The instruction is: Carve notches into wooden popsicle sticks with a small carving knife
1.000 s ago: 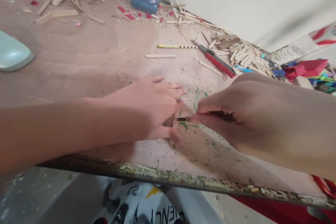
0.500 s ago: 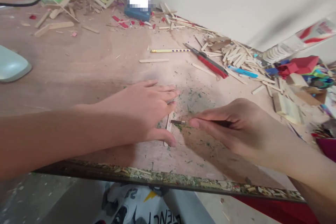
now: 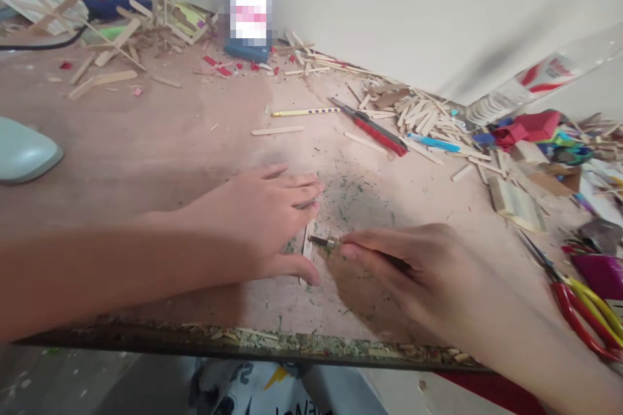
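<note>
Along the near edge of the wooden table [image 3: 146,142] lies a strip of green shavings and wood scraps. Just beyond it, the left hand [image 3: 257,224] lies flat, fingers spread narrowly, thumb and fingertips pressing a craft stick [image 3: 307,248] against the tabletop. To its right, the right hand [image 3: 413,272] pinches a thin cutting tool [image 3: 325,242] between thumb and forefinger, its dark tip touching the stick's right edge. Green flecks are scattered on the table just beyond the stick.

At the near right edge lie red-and-yellow scissors [image 3: 584,311]. To the left, a pale green rounded object [image 3: 24,152] sits at the table's edge. Farther off, near the middle, lie a single loose stick [image 3: 277,131], a yellow dotted pencil [image 3: 305,111] and a red-handled knife [image 3: 372,128]. To the far right is a heap of sticks [image 3: 423,113] and coloured paper scraps [image 3: 530,126]. Against the far wall stands a blurred bottle [image 3: 250,3], with more sticks piled at the far left.
</note>
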Available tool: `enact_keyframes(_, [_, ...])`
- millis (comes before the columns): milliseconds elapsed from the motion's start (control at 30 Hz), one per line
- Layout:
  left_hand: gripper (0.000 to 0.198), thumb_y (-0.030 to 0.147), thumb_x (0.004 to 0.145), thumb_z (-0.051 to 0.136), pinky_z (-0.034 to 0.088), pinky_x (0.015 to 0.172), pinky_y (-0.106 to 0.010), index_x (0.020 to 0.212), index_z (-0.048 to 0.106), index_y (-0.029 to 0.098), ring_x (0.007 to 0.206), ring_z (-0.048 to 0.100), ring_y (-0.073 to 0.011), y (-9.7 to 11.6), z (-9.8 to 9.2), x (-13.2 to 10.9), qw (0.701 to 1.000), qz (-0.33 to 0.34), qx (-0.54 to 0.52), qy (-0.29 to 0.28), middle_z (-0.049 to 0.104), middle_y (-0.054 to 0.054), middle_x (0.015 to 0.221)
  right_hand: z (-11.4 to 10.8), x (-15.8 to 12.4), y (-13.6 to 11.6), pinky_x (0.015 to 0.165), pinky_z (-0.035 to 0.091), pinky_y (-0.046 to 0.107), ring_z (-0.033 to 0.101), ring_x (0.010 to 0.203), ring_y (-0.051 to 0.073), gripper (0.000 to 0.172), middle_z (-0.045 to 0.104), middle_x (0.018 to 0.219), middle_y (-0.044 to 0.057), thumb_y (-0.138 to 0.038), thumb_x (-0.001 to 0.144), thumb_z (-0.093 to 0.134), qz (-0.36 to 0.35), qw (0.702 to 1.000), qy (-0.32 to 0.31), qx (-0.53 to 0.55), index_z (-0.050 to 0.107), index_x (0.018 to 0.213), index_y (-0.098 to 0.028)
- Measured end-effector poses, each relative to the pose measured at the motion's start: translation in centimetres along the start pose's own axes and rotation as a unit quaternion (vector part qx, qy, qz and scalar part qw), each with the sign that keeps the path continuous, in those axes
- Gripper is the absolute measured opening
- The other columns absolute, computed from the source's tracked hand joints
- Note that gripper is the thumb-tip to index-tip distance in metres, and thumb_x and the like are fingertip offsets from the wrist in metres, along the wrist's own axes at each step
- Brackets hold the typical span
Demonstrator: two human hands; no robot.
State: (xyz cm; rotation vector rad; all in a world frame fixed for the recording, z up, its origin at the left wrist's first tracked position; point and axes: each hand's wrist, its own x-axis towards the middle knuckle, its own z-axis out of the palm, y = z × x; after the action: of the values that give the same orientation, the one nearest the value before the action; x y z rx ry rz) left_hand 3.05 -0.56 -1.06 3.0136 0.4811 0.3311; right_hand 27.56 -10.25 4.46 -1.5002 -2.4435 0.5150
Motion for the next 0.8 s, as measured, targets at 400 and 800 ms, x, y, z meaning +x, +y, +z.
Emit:
enact_keyframes(400, [0.066,0.062,0.115,0.04,0.051,0.111,-0.052,0.141,0.067,0.008,0.136,0.068,-0.0318,-0.4,-0.7,-0.8,0.997,0.049,0.025,0.056,0.073,-0.013,0.146,1.5,-0.7,0.5,0.063,0.036,0.029,0.063,0.066,0.012,0.036,0.074,0.077,0.002,-0.032,0.115,0.053,0.014,0.999,0.009,0.045,0.078,0.095,-0.017])
enact_keyframes(800, [0.015,0.028,0.107,0.059,0.063,0.08,-0.031,0.106,0.074,0.028,0.093,0.077,-0.0188,-2.7,-1.0,-0.8,0.99,0.12,-0.077,0.017,0.079,0.0,0.104,0.4,-2.9,0.1,0.063,0.038,0.025,0.064,0.068,0.013,0.019,0.083,0.085,0.005,-0.027,0.102,0.073,0.049,0.995,0.078,0.039,0.085,0.09,-0.019])
